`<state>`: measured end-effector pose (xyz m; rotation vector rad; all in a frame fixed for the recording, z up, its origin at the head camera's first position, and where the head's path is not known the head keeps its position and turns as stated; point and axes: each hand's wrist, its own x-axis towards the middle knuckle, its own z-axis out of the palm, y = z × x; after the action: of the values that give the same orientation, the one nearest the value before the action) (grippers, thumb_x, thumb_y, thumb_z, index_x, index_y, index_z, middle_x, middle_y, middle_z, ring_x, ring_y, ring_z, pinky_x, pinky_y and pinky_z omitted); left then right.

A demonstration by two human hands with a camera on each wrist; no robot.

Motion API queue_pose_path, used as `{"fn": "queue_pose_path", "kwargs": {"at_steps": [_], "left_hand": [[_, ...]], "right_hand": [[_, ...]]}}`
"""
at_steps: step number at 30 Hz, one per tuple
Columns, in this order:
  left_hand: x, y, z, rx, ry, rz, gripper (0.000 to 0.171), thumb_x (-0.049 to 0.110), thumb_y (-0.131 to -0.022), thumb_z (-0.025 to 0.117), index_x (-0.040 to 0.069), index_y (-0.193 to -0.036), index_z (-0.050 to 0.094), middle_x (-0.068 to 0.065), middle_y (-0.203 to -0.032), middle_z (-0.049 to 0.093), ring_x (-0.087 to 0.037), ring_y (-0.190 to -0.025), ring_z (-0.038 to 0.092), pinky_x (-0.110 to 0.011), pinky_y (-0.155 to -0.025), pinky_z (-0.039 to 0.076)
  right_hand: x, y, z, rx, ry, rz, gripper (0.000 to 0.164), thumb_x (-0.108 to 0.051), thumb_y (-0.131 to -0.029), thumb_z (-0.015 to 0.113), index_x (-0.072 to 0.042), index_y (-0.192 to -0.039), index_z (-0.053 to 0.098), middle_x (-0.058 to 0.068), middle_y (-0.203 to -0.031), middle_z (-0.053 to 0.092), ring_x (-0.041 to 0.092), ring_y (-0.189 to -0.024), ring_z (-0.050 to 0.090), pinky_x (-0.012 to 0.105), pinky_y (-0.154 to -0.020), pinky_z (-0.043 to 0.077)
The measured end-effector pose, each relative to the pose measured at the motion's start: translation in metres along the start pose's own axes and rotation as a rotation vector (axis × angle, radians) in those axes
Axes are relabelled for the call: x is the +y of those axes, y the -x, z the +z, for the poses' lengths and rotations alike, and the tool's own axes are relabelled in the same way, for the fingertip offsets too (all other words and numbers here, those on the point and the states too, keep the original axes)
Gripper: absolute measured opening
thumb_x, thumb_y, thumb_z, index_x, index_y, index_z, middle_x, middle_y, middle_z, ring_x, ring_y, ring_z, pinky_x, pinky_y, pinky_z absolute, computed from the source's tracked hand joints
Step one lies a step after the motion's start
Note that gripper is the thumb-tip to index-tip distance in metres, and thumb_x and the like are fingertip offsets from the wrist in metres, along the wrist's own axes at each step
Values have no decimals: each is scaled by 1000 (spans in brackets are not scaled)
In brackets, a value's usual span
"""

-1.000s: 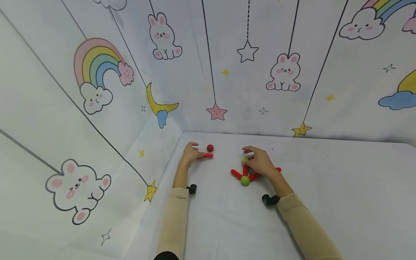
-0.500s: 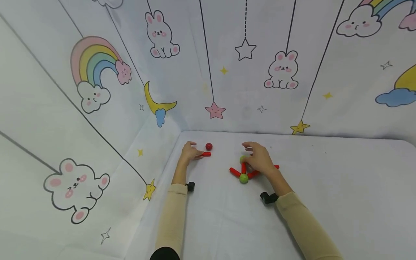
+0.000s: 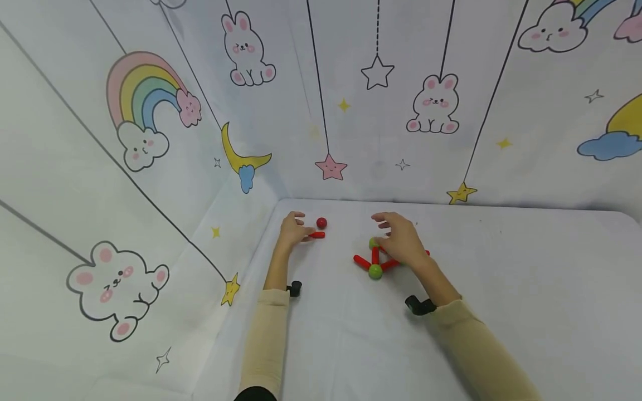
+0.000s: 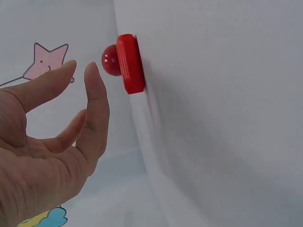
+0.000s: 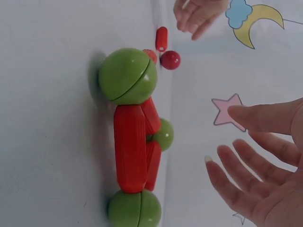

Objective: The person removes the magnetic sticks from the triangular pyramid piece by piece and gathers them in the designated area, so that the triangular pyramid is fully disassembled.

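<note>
My left hand [image 3: 295, 229] hovers with fingers relaxed beside a short red ridged rod [image 3: 318, 235]. In the left wrist view, a gap separates the thumb and forefinger from that rod [image 4: 130, 64], and nothing is between them. A shiny red ball [image 3: 321, 223] sits just behind the rod. My right hand [image 3: 403, 240] is over a joined frame of red rods and green balls, hiding part of it. The right wrist view shows this hand [image 5: 265, 165] with spread fingers, apart from the frame's near green ball [image 5: 128, 75] and red rod [image 5: 130, 149].
A white cloth covers the table [image 3: 341, 334]. White fabric walls printed with rabbits, stars and rainbows rise at the back and left, close behind my left hand. One red rod [image 3: 361, 262] sticks out leftward from the frame's front green ball [image 3: 375, 272].
My right hand has shifted slightly right and away from the frame, showing more of its rods. The left hand stays almost in place. The head view has tilted slightly.
</note>
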<state>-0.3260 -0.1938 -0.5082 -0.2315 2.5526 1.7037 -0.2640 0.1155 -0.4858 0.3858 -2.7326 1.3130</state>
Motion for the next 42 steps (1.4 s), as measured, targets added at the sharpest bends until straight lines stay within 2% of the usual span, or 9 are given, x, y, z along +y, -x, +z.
{"fn": "queue_pose_path", "kwargs": {"at_steps": [4, 9, 15, 22, 27, 31, 35, 42], "left_hand": [[14, 10, 4, -52, 26, 28, 65, -1, -90, 78, 0, -147, 47, -29, -143, 49, -36, -100, 70, -34, -77, 64], [26, 24, 15, -148, 94, 54, 68, 0, -91, 79, 1, -148, 42, -32, -145, 47, -43, -108, 69, -37, -78, 64], [27, 39, 33, -269, 71, 67, 63, 2, -92, 78, 0, -146, 45, -33, -144, 43, -40, -107, 67, -39, -80, 64], [21, 47, 54, -409, 126, -7, 64, -5, -94, 70, -1, -151, 41, -32, -148, 43, -40, -107, 69, -48, -84, 63], [15, 47, 64, -501, 143, -51, 62, -5, -96, 68, -1, -152, 42, -27, -148, 47, -36, -107, 69, -49, -87, 62], [14, 48, 71, -539, 163, -47, 60, -6, -96, 68, -1, -151, 44, -25, -145, 49, -37, -107, 70, -47, -87, 62], [15, 49, 78, -543, 169, -39, 60, -9, -94, 68, -3, -149, 45, -23, -141, 51, -34, -104, 70, -47, -88, 62], [12, 47, 84, -546, 199, -43, 61, -12, -91, 69, -4, -147, 47, -24, -136, 52, -27, -94, 71, -46, -89, 62]], "right_hand": [[-8, 6, -2, -32, 18, -7, 54, -4, -91, 78, -8, -141, 60, 16, -138, 62, 36, -120, 64, 52, -95, 59], [-10, 12, 0, -55, 43, -44, 57, -1, -89, 80, -6, -142, 60, 15, -138, 62, 36, -120, 65, 50, -95, 59], [-8, 19, 5, -133, 54, -44, 63, -2, -88, 81, -11, -145, 58, 13, -143, 58, 35, -123, 63, 46, -90, 61], [-5, 24, 11, -220, 11, -104, 69, -3, -82, 87, -13, -145, 60, 14, -140, 60, 37, -118, 64, 48, -90, 61], [1, 25, 16, -253, 13, -160, 68, -4, -82, 87, -14, -144, 61, 14, -135, 63, 34, -108, 68, 41, -83, 63], [6, 25, 19, -260, 80, -197, 68, -6, -82, 88, -12, -144, 61, 14, -133, 65, 31, -103, 68, 41, -82, 62], [12, 26, 23, -267, 143, -231, 69, -8, -80, 90, -11, -143, 62, 13, -134, 66, 29, -104, 67, 45, -86, 60], [19, 27, 27, -274, 146, -245, 73, -7, -78, 92, -9, -144, 60, 10, -121, 70, 26, -104, 70, 49, -88, 59]]}}
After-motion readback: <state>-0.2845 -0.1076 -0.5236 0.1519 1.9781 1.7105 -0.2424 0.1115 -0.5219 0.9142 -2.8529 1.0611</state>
